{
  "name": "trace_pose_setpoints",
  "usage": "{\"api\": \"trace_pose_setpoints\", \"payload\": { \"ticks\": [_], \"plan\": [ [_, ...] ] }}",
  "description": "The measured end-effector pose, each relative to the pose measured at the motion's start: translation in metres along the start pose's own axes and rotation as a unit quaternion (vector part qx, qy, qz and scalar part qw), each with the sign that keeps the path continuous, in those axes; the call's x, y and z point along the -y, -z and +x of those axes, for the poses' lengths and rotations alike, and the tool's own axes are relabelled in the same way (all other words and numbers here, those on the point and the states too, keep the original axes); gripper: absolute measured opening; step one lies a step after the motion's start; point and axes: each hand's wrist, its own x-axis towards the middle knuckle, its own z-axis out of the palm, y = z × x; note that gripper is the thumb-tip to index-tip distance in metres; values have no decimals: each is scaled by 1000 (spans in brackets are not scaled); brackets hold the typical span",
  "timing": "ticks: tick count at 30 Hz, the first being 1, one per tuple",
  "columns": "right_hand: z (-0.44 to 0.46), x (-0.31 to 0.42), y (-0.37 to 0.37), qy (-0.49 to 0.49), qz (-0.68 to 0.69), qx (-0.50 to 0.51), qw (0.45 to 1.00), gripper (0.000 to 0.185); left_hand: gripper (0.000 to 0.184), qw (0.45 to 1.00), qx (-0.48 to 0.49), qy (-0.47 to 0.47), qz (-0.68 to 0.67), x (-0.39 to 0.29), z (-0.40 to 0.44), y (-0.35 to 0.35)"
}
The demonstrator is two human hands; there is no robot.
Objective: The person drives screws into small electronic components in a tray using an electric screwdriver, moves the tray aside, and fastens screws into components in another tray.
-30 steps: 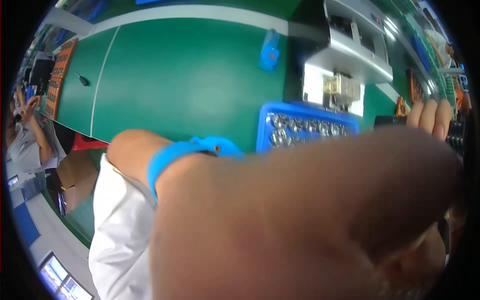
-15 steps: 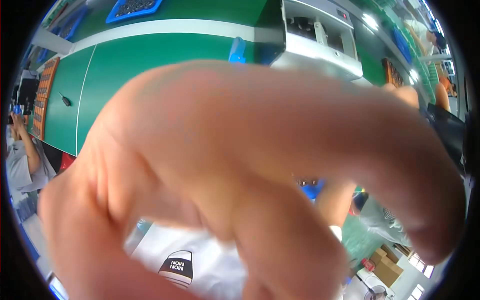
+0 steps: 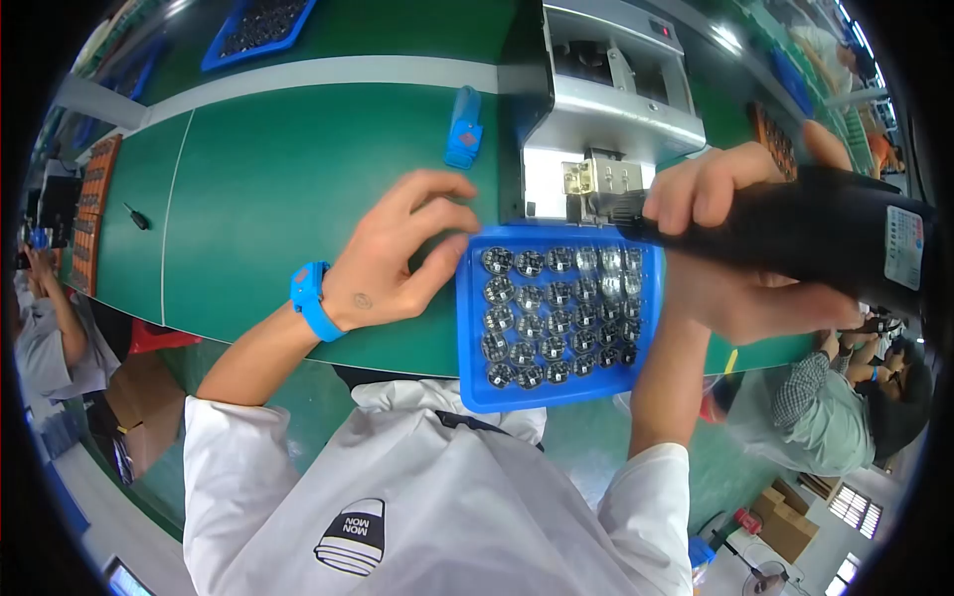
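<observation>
My left hand (image 3: 402,248) is beside the left edge of a blue tray (image 3: 467,343), fingers curled but apart, with nothing in them. A blue wristband (image 3: 313,301) is on that wrist. My right hand (image 3: 740,238) grips a black handheld device (image 3: 805,226) with a white label, above the tray's right side. The device's left end is close to a metal fixture (image 3: 606,179) at the front of a grey machine (image 3: 621,99); whether they touch I cannot tell. Rows of small round parts (image 3: 558,320) lie in the tray, partly blurred at upper right.
On the green table (image 3: 288,199) lie a blue strap (image 3: 464,129) and a small black tool (image 3: 136,217). Orange trays (image 3: 91,214) line its far left. Another blue tray (image 3: 260,28) is at the top. People sit at the left (image 3: 60,318) and right (image 3: 825,407).
The hand that covered much of the view close to the camera is away from it. My left hand is over the table, and the black device is now plainly visible in my right hand.
</observation>
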Motion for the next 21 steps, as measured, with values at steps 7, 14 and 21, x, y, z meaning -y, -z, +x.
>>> {"api": "trace_pose_setpoints", "payload": {
  "ticks": [7, 14, 21],
  "plan": [
    [3, -8, -25, -6, -272, -192, 943, 101, 14, 995, 101, -11, -20, 7, -5, -2],
    [-14, 2, -11, -66, 32, -145, 987, 112, 17, 994, 65, 90, 7, -24, -24, -12],
    [-25, 14, -26, -29, 76, -57, 995, 101, 15, 995, -14, 102, -14, -28, -39, -27]
  ]
}}
